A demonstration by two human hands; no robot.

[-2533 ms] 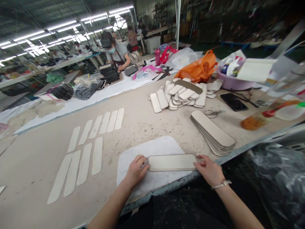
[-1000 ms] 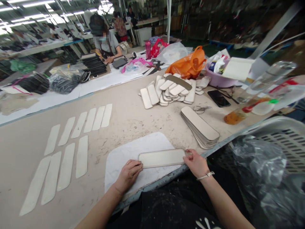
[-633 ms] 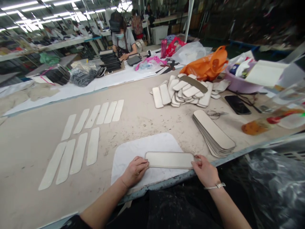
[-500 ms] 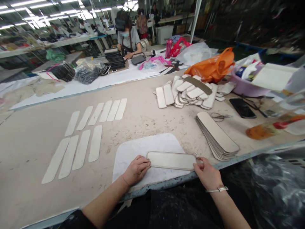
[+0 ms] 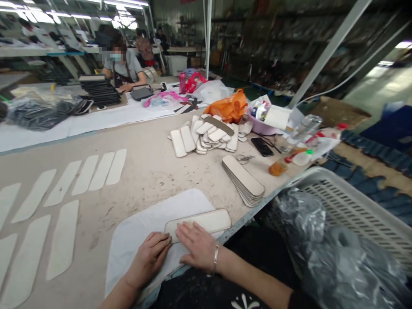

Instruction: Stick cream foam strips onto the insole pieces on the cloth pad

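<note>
A long cream panel (image 5: 212, 219) with rounded corners and a darker edge lies on a white sheet (image 5: 128, 240) at the table's front edge. My left hand (image 5: 152, 253) is closed at the panel's left end, fingertips on its corner. My right hand (image 5: 198, 244) lies flat on the panel's left part, fingers stretched out, covering some of its near edge. To the right is a neat stack of similar panels (image 5: 246, 178). Flat cream strips (image 5: 64, 238) are laid out in rows on the left.
A loose heap of small panels (image 5: 186, 139) lies farther back, near an orange bag (image 5: 227, 107). Scissors (image 5: 244, 159), a phone (image 5: 262, 146) and bottles (image 5: 278, 167) are at the right. A grey crate (image 5: 350, 206) with clear plastic stands beside the table. Across it sits a co-worker (image 5: 124, 64).
The view has swung to the right. My right hand has left the panel's right end and now rests flat toward its left end. My left hand stays at the left end.
</note>
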